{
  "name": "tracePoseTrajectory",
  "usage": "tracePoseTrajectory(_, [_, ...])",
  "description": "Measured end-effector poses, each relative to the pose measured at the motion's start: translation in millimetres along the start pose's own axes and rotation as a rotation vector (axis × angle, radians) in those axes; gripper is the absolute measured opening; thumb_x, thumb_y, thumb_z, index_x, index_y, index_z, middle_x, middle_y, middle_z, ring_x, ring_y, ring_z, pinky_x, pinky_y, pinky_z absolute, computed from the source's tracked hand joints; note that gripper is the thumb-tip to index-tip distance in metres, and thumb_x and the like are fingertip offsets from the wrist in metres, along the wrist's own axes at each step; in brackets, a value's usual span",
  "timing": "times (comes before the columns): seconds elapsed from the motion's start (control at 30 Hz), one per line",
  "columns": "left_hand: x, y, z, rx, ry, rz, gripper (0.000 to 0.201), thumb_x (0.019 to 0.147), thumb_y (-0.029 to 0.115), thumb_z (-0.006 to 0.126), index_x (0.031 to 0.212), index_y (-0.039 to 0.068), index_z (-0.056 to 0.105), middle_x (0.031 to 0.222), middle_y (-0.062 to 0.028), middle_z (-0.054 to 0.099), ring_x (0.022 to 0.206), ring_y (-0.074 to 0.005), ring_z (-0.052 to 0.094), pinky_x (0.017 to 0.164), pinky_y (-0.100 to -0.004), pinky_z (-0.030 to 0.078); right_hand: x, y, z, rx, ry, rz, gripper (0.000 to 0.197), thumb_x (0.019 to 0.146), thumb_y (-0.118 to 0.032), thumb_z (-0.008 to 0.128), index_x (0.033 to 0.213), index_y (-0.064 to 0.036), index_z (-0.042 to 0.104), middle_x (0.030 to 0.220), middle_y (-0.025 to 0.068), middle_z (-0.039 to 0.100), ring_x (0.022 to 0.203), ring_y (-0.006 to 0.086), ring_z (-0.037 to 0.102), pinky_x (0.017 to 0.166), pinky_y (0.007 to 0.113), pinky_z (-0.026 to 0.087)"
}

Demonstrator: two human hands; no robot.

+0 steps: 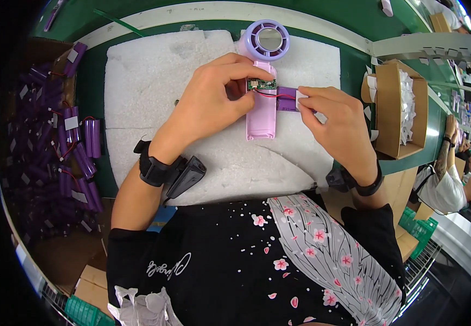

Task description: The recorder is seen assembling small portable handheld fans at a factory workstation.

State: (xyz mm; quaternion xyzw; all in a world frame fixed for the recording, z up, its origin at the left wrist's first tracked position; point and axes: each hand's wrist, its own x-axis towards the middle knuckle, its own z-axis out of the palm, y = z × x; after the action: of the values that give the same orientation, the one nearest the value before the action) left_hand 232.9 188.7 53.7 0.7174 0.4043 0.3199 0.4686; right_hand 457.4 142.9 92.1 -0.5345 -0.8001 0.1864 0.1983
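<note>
The left hand (pixel 222 89) holds the pink handle (pixel 261 122) of the fan (pixel 270 53) near its green board (pixel 264 84). The right hand (pixel 333 111) pinches a white patch (pixel 299 100) on the purple batteries (pixel 286 104), just beside the handle. Fitting these parts seems to be the step; the next move likely needs a gentle touch, sparing the red wire (pixel 269 95).

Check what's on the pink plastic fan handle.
Across the handle lies a small green circuit board, with thin red and black wires leading toward purple cylindrical batteries. The surface beneath the board is covered; the left hand hides part of the handle's left edge.
</note>
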Motion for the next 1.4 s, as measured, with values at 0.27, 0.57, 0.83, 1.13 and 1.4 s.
tracePoseTrajectory(0.27, [-0.3,-2.9,2.5,-0.083,0.028,-0.069,0.031,0.072,0.000,0.063,0.100,0.009,0.072,0.089,-0.0060,0.061,0.067,-0.0150,0.058,0.063,-0.0258,0.048,-2.8,2.5,-2.2,0.000,-0.036,-0.046,0.008,0.076,-0.001,0.070,0.083,0.0004,0.069,0.101,0.0135,0.070,0.081,0.0268,0.066,0.071,0.033,0.052])
tracePoseTrajectory(0.57, [1.3,-6.1,3.4,-0.059,0.027,-0.031,0.032,0.071,0.000,0.063,0.100,0.010,0.073,0.089,-0.0063,0.062,0.067,-0.0155,0.059,0.063,-0.0264,0.050,-2.1,-9.4,0.1,-0.212,-0.072,-0.108,0.015,0.074,0.002,0.068,0.085,0.0008,0.059,0.102,0.0121,0.064,0.083,0.0296,0.062,0.070,0.035,0.051])
tracePoseTrajectory(0.83, [-3.0,-11.2,-3.5,-0.032,0.025,-0.084,0.034,0.073,0.001,0.061,0.103,0.008,0.073,0.103,-0.0098,0.064,0.071,-0.0146,0.060,0.066,-0.0253,0.050,12.8,27.2,-16.1,0.092,-0.172,0.029,0.017,0.077,0.001,0.067,0.091,0.0005,0.057,0.102,0.0113,0.061,0.076,0.0223,0.059,0.067,0.032,0.049])
tracePoseTrajectory(1.13, [1.4,-13.2,-1.0,0.004,0.071,-0.029,0.033,0.072,0.004,0.065,0.104,0.011,0.074,0.102,-0.0126,0.066,0.068,-0.0172,0.063,0.066,-0.0280,0.052,23.3,25.6,1.2,0.001,-0.046,-0.152,0.049,0.073,-0.013,0.078,0.117,-0.0046,0.060,0.100,0.0106,0.063,0.082,0.0236,0.061,0.071,0.031,0.050])
tracePoseTrajectory(1.4, [2.6,-8.6,-6.2,0.049,0.039,-0.079,0.034,0.078,0.000,0.066,0.110,0.011,0.072,0.113,-0.0132,0.062,0.081,-0.0148,0.064,0.070,-0.0250,0.050,24.8,19.9,4.7,0.378,-0.327,0.096,0.034,0.075,-0.013,0.078,0.103,0.0012,0.067,0.104,0.0104,0.064,0.078,0.0181,0.065,0.069,0.027,0.051])
